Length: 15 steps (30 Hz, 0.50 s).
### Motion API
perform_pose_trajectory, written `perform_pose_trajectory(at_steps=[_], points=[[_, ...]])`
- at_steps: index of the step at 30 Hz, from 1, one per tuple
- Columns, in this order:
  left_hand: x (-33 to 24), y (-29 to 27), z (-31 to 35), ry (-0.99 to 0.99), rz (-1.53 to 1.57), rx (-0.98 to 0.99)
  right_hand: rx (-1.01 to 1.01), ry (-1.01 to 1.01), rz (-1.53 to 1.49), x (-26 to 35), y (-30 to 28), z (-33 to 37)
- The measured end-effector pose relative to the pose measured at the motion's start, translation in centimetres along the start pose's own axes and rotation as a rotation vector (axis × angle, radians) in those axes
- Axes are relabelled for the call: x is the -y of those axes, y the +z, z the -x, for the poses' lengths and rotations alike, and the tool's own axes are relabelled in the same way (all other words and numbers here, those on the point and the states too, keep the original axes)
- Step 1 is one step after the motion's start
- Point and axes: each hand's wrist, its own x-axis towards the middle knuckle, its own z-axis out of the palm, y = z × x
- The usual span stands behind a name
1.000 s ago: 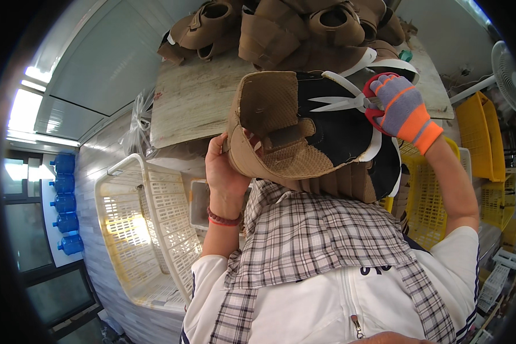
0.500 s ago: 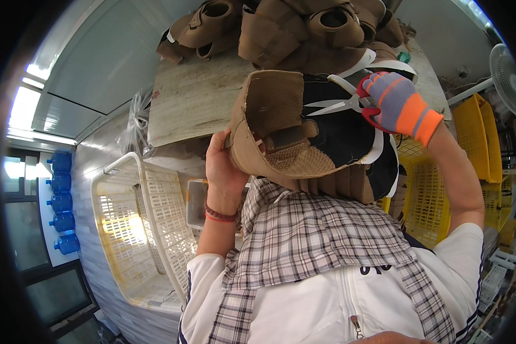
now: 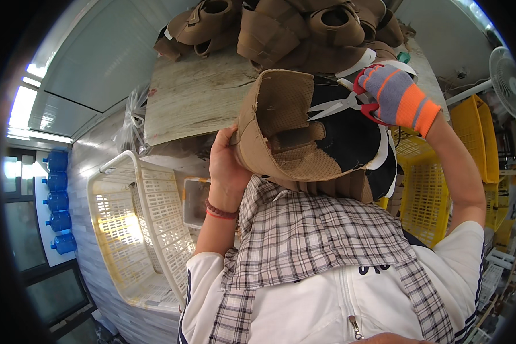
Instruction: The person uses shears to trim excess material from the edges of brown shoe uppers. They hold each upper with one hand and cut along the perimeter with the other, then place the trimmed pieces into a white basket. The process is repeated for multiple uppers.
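My bare left hand (image 3: 228, 161) grips the left edge of a brown shoe upper (image 3: 249, 135), its fingers partly hidden behind the material. The upper has a woven inner face, a black lining and white strips along its right end. In a grey and orange striped glove, my right hand (image 3: 391, 94) is closed on red-handled scissors (image 3: 341, 105). Their blades are spread and point left, over the black lining beside a white strip. Whether they touch the material I cannot tell. More brown layered pieces (image 3: 332, 188) show under the upper, by my plaid apron.
A worn board table (image 3: 198, 97) carries a heap of brown shoe uppers (image 3: 269, 37) at its far side. White plastic baskets (image 3: 146, 229) stand at left, with a small grey bin (image 3: 195, 200). Yellow crates (image 3: 424, 195) and a fan (image 3: 507, 77) are at right.
The upper and my left hand have shifted slightly right. The scissors have turned a little, their blades still spread, now nearer the white strip at the upper's far edge.
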Motion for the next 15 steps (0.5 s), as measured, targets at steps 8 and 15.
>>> perform_pose_trajectory(at_steps=[8, 15], points=[[0.1, -0.5, -0.3, -0.021, 0.027, 0.012, -0.098, 0.021, 0.042, 0.0, 0.8, 0.5], [0.1, -0.7, -0.3, -0.040, 0.036, -0.021, 0.051, 0.148, 0.077, 0.4, 0.1, 1.3]])
